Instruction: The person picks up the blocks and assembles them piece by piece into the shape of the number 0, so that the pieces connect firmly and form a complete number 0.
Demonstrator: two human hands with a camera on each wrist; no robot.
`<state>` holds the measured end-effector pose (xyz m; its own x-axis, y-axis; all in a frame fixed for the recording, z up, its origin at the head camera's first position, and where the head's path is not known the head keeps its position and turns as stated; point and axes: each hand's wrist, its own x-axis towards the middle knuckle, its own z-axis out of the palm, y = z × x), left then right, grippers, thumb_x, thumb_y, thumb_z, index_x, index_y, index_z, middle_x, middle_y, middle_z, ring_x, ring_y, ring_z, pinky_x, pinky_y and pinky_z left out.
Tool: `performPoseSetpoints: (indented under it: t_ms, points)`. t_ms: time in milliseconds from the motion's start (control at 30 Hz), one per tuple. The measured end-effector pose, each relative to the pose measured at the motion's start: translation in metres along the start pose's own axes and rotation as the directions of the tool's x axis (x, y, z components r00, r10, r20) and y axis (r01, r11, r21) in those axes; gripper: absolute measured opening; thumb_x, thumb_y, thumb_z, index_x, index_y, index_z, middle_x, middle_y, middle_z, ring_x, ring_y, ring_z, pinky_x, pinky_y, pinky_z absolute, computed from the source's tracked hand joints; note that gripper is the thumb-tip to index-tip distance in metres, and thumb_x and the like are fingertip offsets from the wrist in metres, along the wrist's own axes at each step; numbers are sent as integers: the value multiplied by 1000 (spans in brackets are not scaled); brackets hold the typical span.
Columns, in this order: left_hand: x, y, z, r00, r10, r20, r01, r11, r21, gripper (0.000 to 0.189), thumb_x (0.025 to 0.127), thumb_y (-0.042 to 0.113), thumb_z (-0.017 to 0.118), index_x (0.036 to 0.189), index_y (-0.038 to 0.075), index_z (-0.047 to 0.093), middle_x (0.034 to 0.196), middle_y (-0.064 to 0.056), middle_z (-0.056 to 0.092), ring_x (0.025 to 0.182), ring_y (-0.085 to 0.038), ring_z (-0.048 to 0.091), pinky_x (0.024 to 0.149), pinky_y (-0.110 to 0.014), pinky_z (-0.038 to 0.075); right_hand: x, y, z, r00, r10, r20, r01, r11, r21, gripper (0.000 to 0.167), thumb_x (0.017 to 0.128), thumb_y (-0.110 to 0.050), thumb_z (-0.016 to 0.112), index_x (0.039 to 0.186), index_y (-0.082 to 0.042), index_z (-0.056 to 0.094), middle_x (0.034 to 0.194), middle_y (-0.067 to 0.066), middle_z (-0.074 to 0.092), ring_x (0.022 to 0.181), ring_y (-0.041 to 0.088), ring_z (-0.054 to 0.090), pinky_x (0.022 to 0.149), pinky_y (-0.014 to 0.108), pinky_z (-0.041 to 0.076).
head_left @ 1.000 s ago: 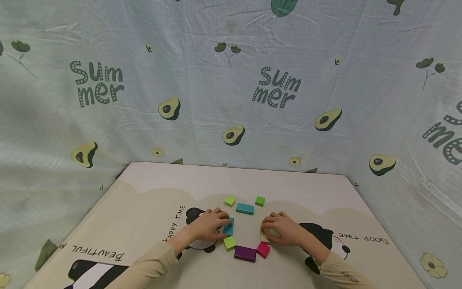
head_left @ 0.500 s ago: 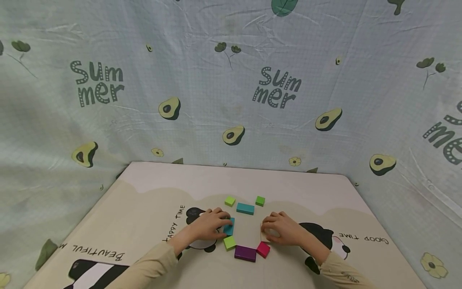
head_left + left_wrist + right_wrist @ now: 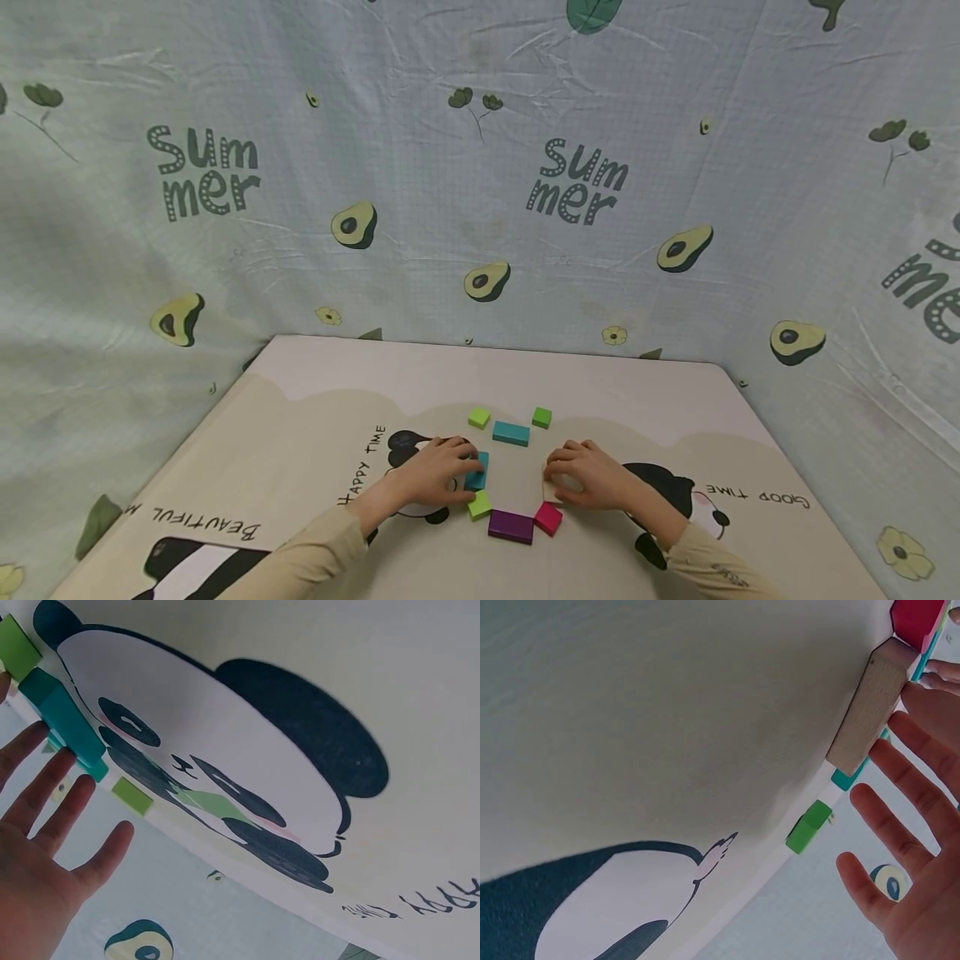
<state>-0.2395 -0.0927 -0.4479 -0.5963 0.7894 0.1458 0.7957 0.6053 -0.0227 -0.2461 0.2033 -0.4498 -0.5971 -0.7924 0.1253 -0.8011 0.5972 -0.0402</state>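
Note:
In the head view, my left hand touches a teal rectangular block with its fingertips. Its thumb lies by a yellow-green cube at the near end of that block. The left wrist view shows the fingers spread and fairly straight along the teal block. My right hand touches a plain wooden block standing on its long edge, largely covered in the head view. Its fingers look straight in the right wrist view. A red cube meets the wooden block's near end, and a purple block adjoins the cube.
Beyond the hands lie another teal block, a yellow-green cube and a green cube. The blocks form a rough ring on a panda-print table. A patterned cloth hangs behind it.
The left thumb has shifted slightly nearer, to the yellow-green cube. The right hand and the blocks stay almost as they were.

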Motion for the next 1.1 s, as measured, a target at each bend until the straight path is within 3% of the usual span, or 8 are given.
performPoseSetpoints:
  t_ms: [233, 500, 667, 933, 1100]
  points:
    - [1, 1, 0, 1000, 3, 1, -3, 1000, 30, 38, 82, 42, 58, 113, 19, 59, 113, 0, 57, 109, -17, 49, 84, -42, 44, 0, 1, 1, 1000, -3, -23, 3, 1000, 23, 18, 79, -27, 65, 97, -24, 63, 101, -7, 61, 93, 11, 49, 76, 37, 40]
    - [0, 5, -3, 1000, -4, 25, 3, 999, 47, 39, 83, 40, 56, 114, 17, 59, 116, -1, 56, 111, -18, 48, 86, -48, 43, 2, -1, -2, 998, 53, 28, -55, 995, 80, 18, 79, -28, 66, 96, -24, 63, 100, -8, 59, 96, 11, 47, 80, 40, 40]
    - [-1, 5, -2, 1000, 3, 15, -5, 996, 84, 37, 84, 41, 55, 114, 19, 59, 115, 0, 57, 110, -17, 49, 85, -45, 44, 4, 1, -2, 995, 82, 57, -88, 991, 100, 17, 79, -31, 65, 95, -25, 62, 99, -10, 57, 97, 9, 46, 82, 40, 39]
    - [-2, 8, -2, 999, 34, -8, -32, 989, 142, 34, 84, 40, 55, 112, 20, 59, 114, 0, 58, 106, -17, 51, 82, -42, 45, 6, 10, -1, 997, 49, -60, -45, 997, 61, 14, 80, -31, 63, 93, -25, 63, 93, -11, 59, 92, 9, 48, 78, 37, 39]
    - [-2, 9, -2, 999, 45, -15, -42, 985, 168, 33, 85, 40, 53, 111, 21, 59, 114, 1, 58, 106, -16, 52, 81, -38, 44, 9, 19, 0, 994, 77, -81, -74, 997, 32, 16, 81, -29, 63, 95, -22, 64, 95, -9, 60, 93, 12, 49, 79, 39, 40]
